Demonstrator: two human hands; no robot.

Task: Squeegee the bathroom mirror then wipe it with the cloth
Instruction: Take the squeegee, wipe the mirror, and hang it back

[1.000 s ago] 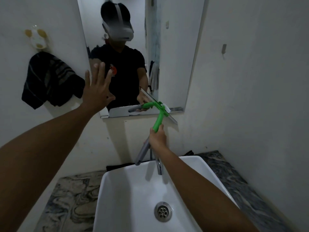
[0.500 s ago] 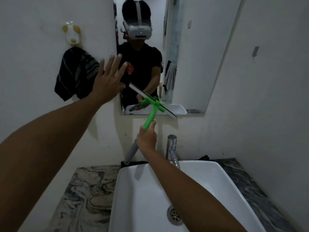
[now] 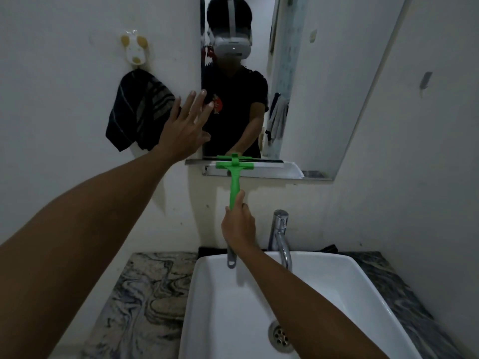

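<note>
The bathroom mirror hangs on the white wall above the basin. My right hand grips the handle of a green squeegee, whose blade lies level along the mirror's bottom edge at the left. A grey handle end sticks out below my fist. My left hand is flat with fingers spread, resting at the mirror's left edge. A dark striped cloth hangs from a wall hook left of the mirror.
A white basin with a drain sits below, a chrome tap at its back. Marbled counter runs on both sides. A person with a headset shows in the mirror's reflection. A bare white wall closes the right side.
The squeegee blade has turned from a slant to level and dropped to the mirror's bottom edge. My left hand stays spread at the mirror's left side. The view has shifted left.
</note>
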